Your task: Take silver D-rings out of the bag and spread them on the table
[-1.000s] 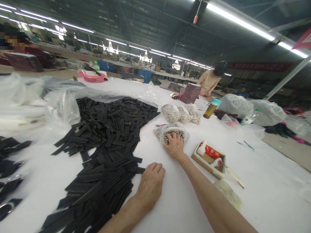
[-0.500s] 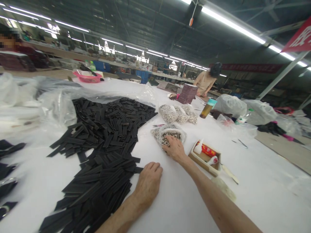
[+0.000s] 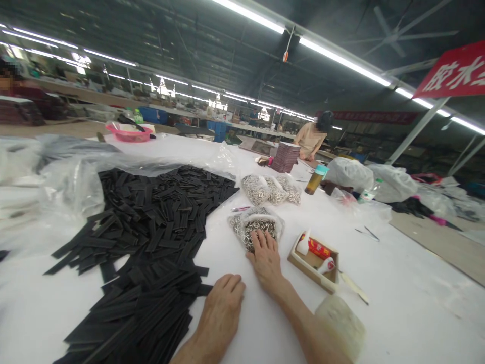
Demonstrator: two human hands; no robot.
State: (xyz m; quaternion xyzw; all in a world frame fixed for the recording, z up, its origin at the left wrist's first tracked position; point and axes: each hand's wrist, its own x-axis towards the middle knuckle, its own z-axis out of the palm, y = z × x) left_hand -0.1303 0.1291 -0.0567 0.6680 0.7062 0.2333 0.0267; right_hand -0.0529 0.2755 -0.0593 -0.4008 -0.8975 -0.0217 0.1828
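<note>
My right hand (image 3: 266,260) reaches into an open clear plastic bag (image 3: 279,222) of metal rings (image 3: 259,224). Its fingers are spread and rest on the rings at the bag's near side. Lower on the white table, my left hand (image 3: 224,306) is closed, with fingers together and curled down. Their tips and whatever they may hold are hidden. The end of a black strip (image 3: 205,289) meets that hand's left side. It belongs to a large loose heap of flat black strips (image 3: 159,212) spread to the left.
Behind the open bag lie three filled bags of rings (image 3: 276,191). A cardboard tray (image 3: 314,273) with glue tubes stands right, a pale block (image 3: 341,323) nearer. Farther back are a bottle (image 3: 316,179), stacked dark pieces (image 3: 286,156), a pink basin (image 3: 131,132) and a co-worker (image 3: 310,139).
My right hand has shifted on the rings, its fingers now more spread and pointing forward. My left hand stays by the strips. The whole view has tilted and shifted slightly.
</note>
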